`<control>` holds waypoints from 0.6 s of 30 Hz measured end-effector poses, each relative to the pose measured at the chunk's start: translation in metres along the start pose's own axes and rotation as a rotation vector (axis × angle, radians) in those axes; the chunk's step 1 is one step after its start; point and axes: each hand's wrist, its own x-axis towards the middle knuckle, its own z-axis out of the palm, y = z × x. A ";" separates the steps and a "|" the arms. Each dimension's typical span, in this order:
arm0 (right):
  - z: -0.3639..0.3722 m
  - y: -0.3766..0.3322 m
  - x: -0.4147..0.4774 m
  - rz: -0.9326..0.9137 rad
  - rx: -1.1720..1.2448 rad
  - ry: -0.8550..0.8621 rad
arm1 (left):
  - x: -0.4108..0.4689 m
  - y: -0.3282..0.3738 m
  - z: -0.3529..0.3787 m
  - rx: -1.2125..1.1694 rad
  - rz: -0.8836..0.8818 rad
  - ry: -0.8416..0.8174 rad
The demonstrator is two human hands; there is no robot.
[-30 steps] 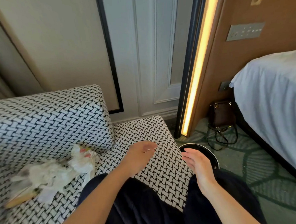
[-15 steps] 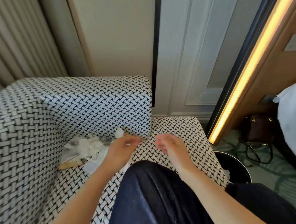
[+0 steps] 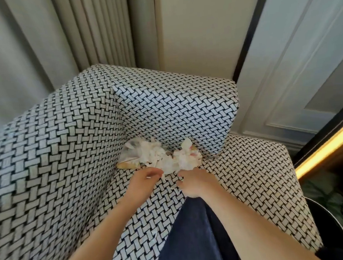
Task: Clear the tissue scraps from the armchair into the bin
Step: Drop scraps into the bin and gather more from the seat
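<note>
Field notes: we are looking down on the armchair (image 3: pixel 175 113), which has a black-and-white woven cover. The tissue scraps (image 3: pixel 160 156) are lying in a crumpled white heap on the seat, in the back corner where the two upholstered walls are meeting. Pink flecks are showing in the heap, and a tan strip (image 3: pixel 126 164) is sticking out at its 9 o'clock edge.

Both hands are sitting at the heap's 6 o'clock edge, close together but apart. The left hand (image 3: pixel 143 180) is reaching in from 7 o'clock, fingers bent, tips at the paper. The right hand (image 3: pixel 194 181) is reaching in from 5 o'clock, fingers curled under. Blur is hiding the fingertips, so we cannot tell whether either is pinching paper or only touching it.

A dark-trousered leg (image 3: pixel 197 238) is resting on the seat at 6 o'clock from the hands. The bin (image 3: pixel 327 224), dark and round, is standing on the floor at 4 o'clock from the armchair, partly cropped. A pleated curtain (image 3: pixel 92 28) is hanging at 11 o'clock, and an amber light strip (image 3: pixel 324 150) is glowing at 3 o'clock.
</note>
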 end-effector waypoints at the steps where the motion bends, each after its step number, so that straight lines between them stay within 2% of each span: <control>1: 0.001 0.001 0.005 0.010 -0.019 -0.092 | 0.001 -0.003 0.000 0.000 -0.003 0.009; 5: -0.012 -0.002 0.005 -0.060 -0.015 -0.313 | 0.000 -0.014 0.002 -0.015 -0.059 0.011; 9: -0.022 -0.006 0.003 -0.095 -0.070 -0.423 | -0.003 -0.019 0.004 -0.042 -0.072 -0.027; 14: -0.017 -0.008 0.004 -0.006 -0.037 -0.385 | -0.006 -0.020 0.004 -0.067 -0.081 -0.028; 18: -0.013 -0.005 0.005 -0.033 0.054 -0.290 | -0.007 -0.018 0.007 -0.080 -0.083 -0.038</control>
